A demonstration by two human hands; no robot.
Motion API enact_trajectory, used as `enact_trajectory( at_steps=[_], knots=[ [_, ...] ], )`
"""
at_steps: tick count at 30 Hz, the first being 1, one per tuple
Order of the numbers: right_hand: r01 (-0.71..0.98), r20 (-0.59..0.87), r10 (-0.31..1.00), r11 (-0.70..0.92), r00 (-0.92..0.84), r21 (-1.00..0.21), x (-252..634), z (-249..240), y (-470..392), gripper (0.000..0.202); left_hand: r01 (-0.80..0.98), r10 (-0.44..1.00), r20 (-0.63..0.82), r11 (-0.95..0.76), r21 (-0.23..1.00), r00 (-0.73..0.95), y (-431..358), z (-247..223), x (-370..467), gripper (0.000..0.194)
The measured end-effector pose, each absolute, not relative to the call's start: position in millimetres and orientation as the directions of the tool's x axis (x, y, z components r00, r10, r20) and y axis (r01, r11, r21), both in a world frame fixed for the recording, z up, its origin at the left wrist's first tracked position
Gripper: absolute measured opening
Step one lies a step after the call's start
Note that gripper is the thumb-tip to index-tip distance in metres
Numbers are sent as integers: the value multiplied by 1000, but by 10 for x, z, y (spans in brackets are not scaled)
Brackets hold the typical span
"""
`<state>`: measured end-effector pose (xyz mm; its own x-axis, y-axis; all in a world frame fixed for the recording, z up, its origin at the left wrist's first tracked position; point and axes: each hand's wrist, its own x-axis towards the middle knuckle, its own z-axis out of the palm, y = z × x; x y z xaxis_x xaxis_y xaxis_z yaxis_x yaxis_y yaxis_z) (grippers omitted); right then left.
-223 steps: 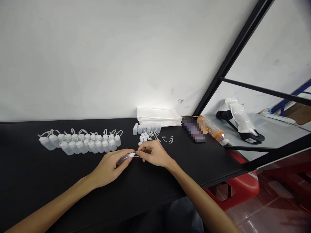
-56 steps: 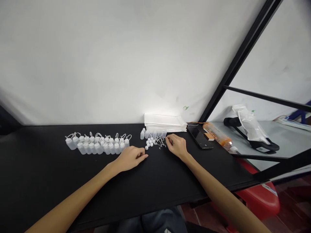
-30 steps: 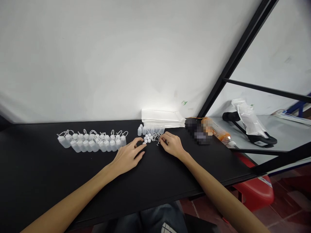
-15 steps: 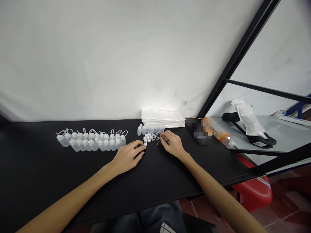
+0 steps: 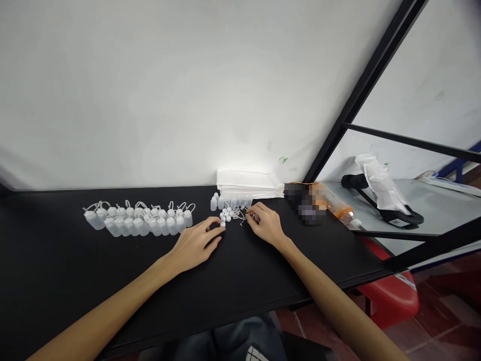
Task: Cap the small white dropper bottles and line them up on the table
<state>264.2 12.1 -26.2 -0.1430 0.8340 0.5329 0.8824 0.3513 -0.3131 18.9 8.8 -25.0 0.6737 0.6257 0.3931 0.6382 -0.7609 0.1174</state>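
Observation:
Low over the black table [image 5: 158, 291], my left hand [image 5: 195, 244] has its fingertips closed on a small white cap [image 5: 223, 224] at the near edge of a pile of white caps [image 5: 226, 214]. My right hand [image 5: 266, 223] is to the right of the pile, its fingers curled together beside thin white tubes [image 5: 240, 214]; what they hold, if anything, is too small to tell. Left of my left hand stand rows of translucent bottles [image 5: 129, 226] with white caps and looped tubes. Behind the pile are several small bottles [image 5: 214, 203].
A stack of white flat packets [image 5: 250, 184] lies against the wall. To the right are a blurred dark item [image 5: 306, 203] and an orange-labelled bottle [image 5: 340, 206]. A black frame [image 5: 338, 131] borders a grey shelf with a plastic-wrapped object [image 5: 383, 183]. A red stool [image 5: 394, 301] stands below.
The whole view has shifted slightly. Both hands keep nearly the same place relative to the caps and tubes.

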Motion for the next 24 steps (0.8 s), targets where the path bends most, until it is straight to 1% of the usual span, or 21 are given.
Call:
enact_trajectory(
  at_steps=[6, 10, 16, 24],
  knots=[
    [896, 457, 869, 343, -189, -283, 2640, -267, 127, 8, 649, 634, 376, -754, 103, 676, 83, -252, 186, 33],
    [894, 451, 870, 352, -202, -278, 2639, -256, 114, 9, 639, 614, 384, -766, 77, 690, 85, -259, 194, 34],
    [895, 415, 884, 347, -213, -280, 2627, -260, 97, 10, 605, 580, 402, -792, 75, 709, 98, -278, 193, 31],
    [895, 390, 890, 357, -238, -269, 2617, -260, 103, 9, 632, 611, 392, -769, 91, 688, 89, -279, 209, 34]
  ],
)
